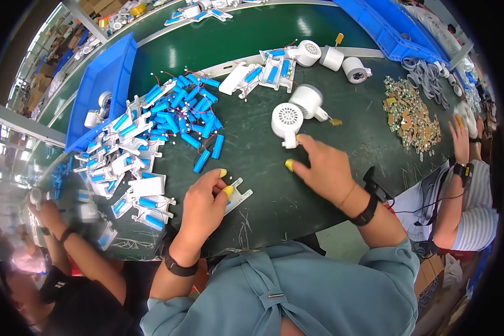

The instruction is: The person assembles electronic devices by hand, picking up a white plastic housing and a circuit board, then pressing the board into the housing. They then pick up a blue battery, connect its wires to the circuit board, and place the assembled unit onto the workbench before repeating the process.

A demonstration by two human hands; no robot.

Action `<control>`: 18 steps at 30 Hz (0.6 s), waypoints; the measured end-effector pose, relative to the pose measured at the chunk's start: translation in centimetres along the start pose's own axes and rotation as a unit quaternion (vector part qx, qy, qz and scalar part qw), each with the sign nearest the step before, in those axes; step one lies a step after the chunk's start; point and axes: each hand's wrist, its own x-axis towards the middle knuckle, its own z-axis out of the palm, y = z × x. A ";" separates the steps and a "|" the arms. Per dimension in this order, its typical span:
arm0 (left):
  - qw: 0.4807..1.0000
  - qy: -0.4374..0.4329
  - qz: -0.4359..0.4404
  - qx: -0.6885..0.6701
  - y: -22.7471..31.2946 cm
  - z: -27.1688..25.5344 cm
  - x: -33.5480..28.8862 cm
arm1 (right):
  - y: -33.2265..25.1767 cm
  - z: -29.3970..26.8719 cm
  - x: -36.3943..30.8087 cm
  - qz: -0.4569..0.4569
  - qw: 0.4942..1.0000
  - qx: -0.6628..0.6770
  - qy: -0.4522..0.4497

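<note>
My left hand (200, 203) has yellow covers on its thumb and index finger, which stand apart. Just beyond its thumb lies a white plastic half-shell (239, 198), partly hidden by the hand, with a bit of blue showing. My right hand (329, 172) is open, its thumb spread from the index finger, which reaches the short stem of a white round housing with a slotted grille (288, 119). Behind that one rests another white housing (307, 101) with a small yellowish board hanging out on a wire.
Loose blue cylindrical batteries (179, 106) and white shells with batteries (130, 159) are heaped left. More housings (331, 57) stand along the far edge. Circuit boards (411, 115) and grey rings (428, 81) lie right. Blue bins (89, 75) flank the bench. Co-workers sit on both sides.
</note>
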 end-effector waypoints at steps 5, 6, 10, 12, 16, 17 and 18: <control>0.998 0.019 0.049 -0.030 -0.4 -0.7 -1.3 | -0.5 -1.5 -1.6 0.053 0.989 0.102 -0.097; 0.998 0.025 0.056 0.016 0.2 -0.9 -1.5 | -0.2 -1.4 -1.6 0.056 0.989 0.098 -0.097; 0.996 0.011 0.060 0.057 -0.1 -0.9 -2.1 | 0.7 -1.1 -1.4 0.079 0.991 0.100 -0.050; 0.998 0.006 0.046 0.034 -0.4 -0.7 -2.1 | 1.0 -0.8 -1.4 0.080 0.990 0.101 -0.051; 0.999 -0.026 0.023 -0.006 -0.9 -1.0 -1.9 | 1.1 -0.6 -1.7 0.071 0.990 0.116 -0.040; 0.999 -0.026 0.021 -0.005 -1.0 -1.0 -1.9 | 1.0 -0.5 -1.7 0.063 0.990 0.123 -0.032; 1.000 -0.025 0.013 -0.009 -1.2 -0.9 -2.0 | 1.2 -0.3 -1.8 0.062 0.990 0.125 -0.034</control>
